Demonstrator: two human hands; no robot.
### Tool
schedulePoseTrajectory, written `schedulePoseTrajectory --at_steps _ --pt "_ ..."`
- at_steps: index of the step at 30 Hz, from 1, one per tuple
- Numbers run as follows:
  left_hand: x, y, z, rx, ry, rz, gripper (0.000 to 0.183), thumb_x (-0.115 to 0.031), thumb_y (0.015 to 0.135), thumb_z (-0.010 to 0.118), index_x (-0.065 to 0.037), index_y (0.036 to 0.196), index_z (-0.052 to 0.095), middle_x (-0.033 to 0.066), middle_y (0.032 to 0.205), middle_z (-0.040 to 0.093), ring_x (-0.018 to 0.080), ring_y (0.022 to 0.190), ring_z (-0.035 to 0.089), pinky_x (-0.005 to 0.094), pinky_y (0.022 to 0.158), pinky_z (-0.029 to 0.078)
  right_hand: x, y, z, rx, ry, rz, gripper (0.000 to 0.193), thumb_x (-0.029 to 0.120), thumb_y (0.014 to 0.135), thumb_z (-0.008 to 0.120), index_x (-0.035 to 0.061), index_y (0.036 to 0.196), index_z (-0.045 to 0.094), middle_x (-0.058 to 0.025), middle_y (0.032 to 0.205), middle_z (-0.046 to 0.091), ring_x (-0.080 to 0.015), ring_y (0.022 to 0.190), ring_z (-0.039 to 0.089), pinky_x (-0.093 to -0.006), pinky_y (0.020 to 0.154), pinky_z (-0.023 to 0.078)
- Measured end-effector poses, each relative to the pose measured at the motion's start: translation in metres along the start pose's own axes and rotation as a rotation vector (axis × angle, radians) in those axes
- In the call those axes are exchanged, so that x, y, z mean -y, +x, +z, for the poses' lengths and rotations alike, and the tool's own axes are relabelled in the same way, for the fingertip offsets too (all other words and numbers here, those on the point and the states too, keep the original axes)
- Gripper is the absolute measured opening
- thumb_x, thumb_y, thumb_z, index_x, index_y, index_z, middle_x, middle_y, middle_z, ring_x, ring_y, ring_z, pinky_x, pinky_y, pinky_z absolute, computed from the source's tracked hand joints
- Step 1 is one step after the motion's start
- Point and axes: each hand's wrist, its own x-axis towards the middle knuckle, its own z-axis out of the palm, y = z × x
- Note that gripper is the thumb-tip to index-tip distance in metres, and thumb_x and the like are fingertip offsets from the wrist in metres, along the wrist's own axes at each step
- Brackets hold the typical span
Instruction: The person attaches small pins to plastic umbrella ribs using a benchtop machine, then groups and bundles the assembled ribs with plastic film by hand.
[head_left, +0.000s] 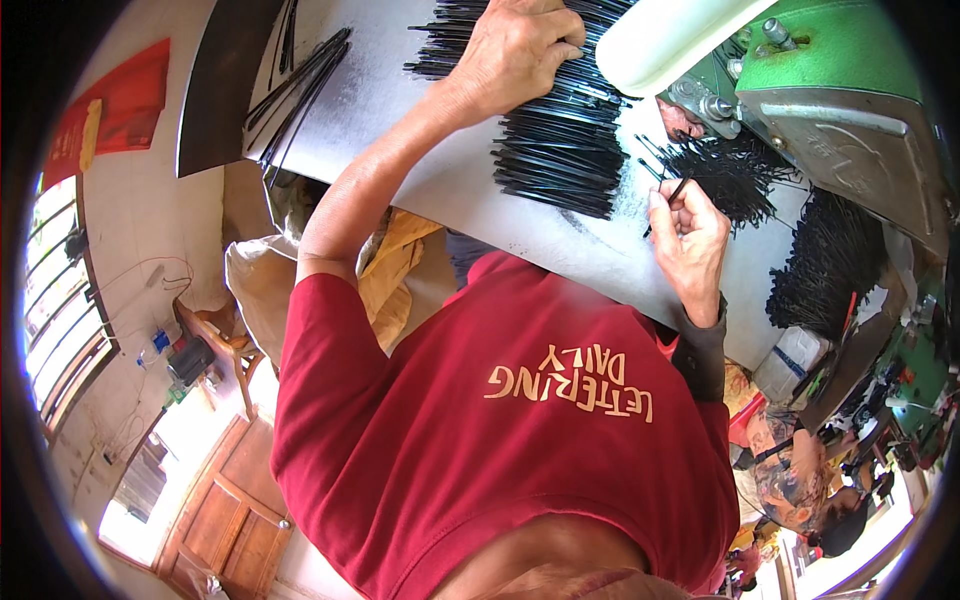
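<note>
My left hand [520,60] is over the far part of a long row of thin black rods [560,150], its fingers curled and their tips partly hidden. I cannot make out what, if anything, those fingers hold. My right hand [692,245] pinches a thin black rod [677,190] between thumb and fingers, to the right of the row. Just beyond that hand lies a loose, tangled heap of short black pieces [735,170]. The rods in the row lie side by side on a grey metal tabletop [410,165].
A green machine [825,50] with bolts stands at the far right, beside a pale rounded cover [670,40]. Another black pile [825,260] sits near the table's right end. Loose long rods [300,100] lie at the left. Another person [795,470] is at the lower right.
</note>
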Motion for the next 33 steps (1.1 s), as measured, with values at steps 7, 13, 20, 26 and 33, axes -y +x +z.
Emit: schedulePoseTrajectory --at_steps 7,13,20,26,33 --pt "0.001 0.002 -0.001 0.004 -0.182 -0.105 0.012 -0.007 0.073 0.062 -0.001 0.083 0.059 0.0106 0.072 0.056 0.0286 0.070 0.055 0.0387 0.074 0.045 -0.002 0.006 0.006 -0.019 0.063 0.001 0.006 0.000 0.081 0.060 -0.0001 0.087 0.061 0.0004 0.060 0.057 -0.0005 0.049 0.051 -0.0180 0.045 0.038" --pt "-0.033 -0.006 0.038 0.053 0.109 0.076 0.042 -0.005 0.073 0.062 -0.011 0.115 0.058 0.0053 0.069 0.054 0.0249 0.065 0.059 0.0344 0.059 0.048 0.005 0.018 0.004 -0.042 0.210 0.071 0.018 -0.004 0.081 0.056 -0.0052 0.098 0.056 -0.0059 0.072 0.059 -0.0051 0.053 0.055 -0.0193 0.045 0.044" --pt "-0.073 0.006 0.055 0.126 -0.161 -0.229 0.028 -0.012 0.083 0.057 -0.010 0.111 0.060 0.0115 0.081 0.064 0.0277 0.074 0.064 0.0357 0.063 0.051 0.012 0.030 -0.007 -0.075 0.341 0.030 0.019 -0.004 0.084 0.052 -0.0052 0.103 0.054 -0.0085 0.074 0.059 -0.0058 0.054 0.055 -0.0186 0.045 0.047" --pt "-0.074 0.008 0.059 0.115 -0.134 -0.197 0.026 -0.011 0.083 0.057 -0.008 0.109 0.061 0.0121 0.082 0.065 0.0284 0.074 0.064 0.0352 0.064 0.052 0.011 0.037 -0.008 -0.095 0.374 0.052 0.018 -0.003 0.084 0.052 -0.0039 0.102 0.055 -0.0076 0.071 0.059 -0.0063 0.049 0.053 -0.0189 0.044 0.044" --pt "-0.071 0.005 0.062 0.043 -0.117 -0.142 0.027 -0.008 0.081 0.058 -0.009 0.108 0.061 0.0113 0.077 0.063 0.0276 0.068 0.064 0.0348 0.059 0.051 0.010 0.037 -0.009 -0.083 0.415 0.066 0.017 -0.002 0.085 0.052 -0.0035 0.102 0.055 -0.0071 0.070 0.059 -0.0058 0.049 0.052 -0.0185 0.044 0.043"
